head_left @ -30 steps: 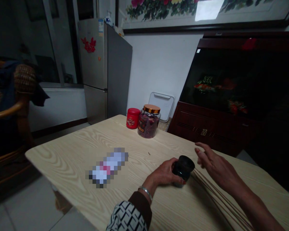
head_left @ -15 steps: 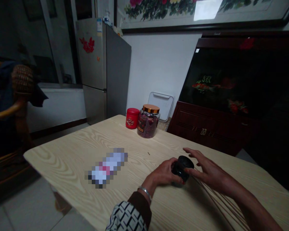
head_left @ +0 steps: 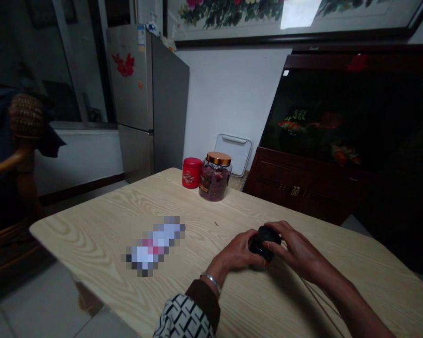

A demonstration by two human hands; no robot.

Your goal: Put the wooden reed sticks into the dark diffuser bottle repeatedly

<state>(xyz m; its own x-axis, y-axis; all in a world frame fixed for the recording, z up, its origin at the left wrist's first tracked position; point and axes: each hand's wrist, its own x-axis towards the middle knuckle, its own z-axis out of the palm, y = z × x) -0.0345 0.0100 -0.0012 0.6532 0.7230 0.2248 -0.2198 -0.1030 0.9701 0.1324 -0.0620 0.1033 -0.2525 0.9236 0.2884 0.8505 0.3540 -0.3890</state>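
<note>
A squat dark jar [head_left: 262, 243] sits between the person's two hands, over the right half of the desk [head_left: 91, 225]; whether its base touches the desk cannot be told. Its short axis stands nearly upright, tipped slightly away from the person, with the black lid facing up. The left hand [head_left: 236, 251] grasps the jar's side from the left; the right hand [head_left: 296, 249] clenches over the lid from the right, its fingertips [head_left: 277, 227] curled across the top; both touch the jar, so neither is nearer. Thin wooden sticks [head_left: 320, 300] lie to the jar's right, beneath the right forearm [head_left: 348, 300]. Left of the jar lies a pixelated packet [head_left: 153, 246]; beyond it, toward the far edge, stand a glass jar of dried rosebuds [head_left: 215, 180] and a red tin [head_left: 192, 172].
</note>
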